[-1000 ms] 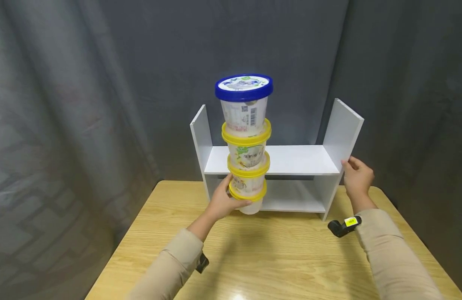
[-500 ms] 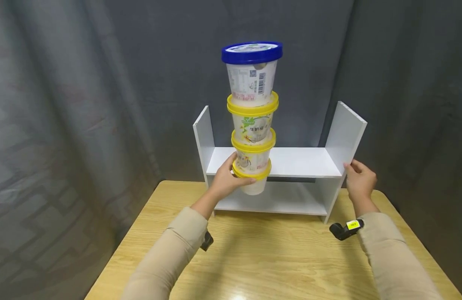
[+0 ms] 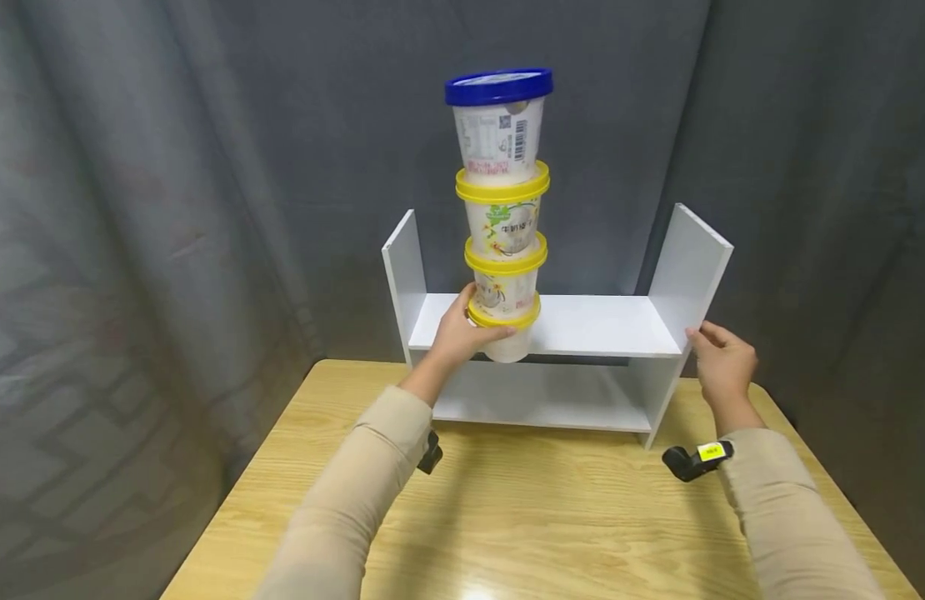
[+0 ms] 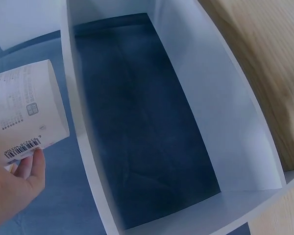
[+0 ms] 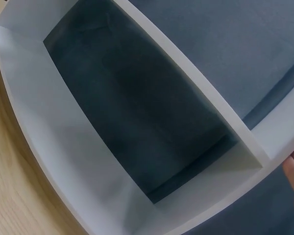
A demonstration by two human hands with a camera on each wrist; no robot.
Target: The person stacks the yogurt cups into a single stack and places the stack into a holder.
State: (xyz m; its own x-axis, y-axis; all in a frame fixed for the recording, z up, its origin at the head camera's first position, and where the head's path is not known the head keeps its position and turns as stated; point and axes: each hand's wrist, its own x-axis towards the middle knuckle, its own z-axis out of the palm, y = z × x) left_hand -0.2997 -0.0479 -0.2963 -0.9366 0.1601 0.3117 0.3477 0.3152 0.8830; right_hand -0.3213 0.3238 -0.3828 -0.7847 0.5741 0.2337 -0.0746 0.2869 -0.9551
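Note:
My left hand (image 3: 458, 335) holds a tall stack of ice cream tubs up in front of the white shelf (image 3: 582, 325). It grips the bottom yellow-lidded tub (image 3: 510, 345), fingers and thumb on either side near the lid. Above that sit two more yellow-lidded tubs (image 3: 506, 229) and a larger blue-lidded tub (image 3: 500, 137) on top, the column leaning slightly left. In the left wrist view the bottom tub (image 4: 27, 107) shows a barcode, its base apart from the shelf board. My right hand (image 3: 727, 368) pinches the front edge of the shelf's right side panel (image 3: 687, 271).
The shelf has two boards between upright sides and stands toward the back of the wooden table (image 3: 552, 508). Its lower board (image 3: 552, 396) lies close above the tabletop. Grey curtains (image 3: 305, 150) hang behind and on both sides.
My left hand has raised the stack and carried it forward, from before the lower compartment to the height of the upper board. The right hand keeps its hold on the side panel.

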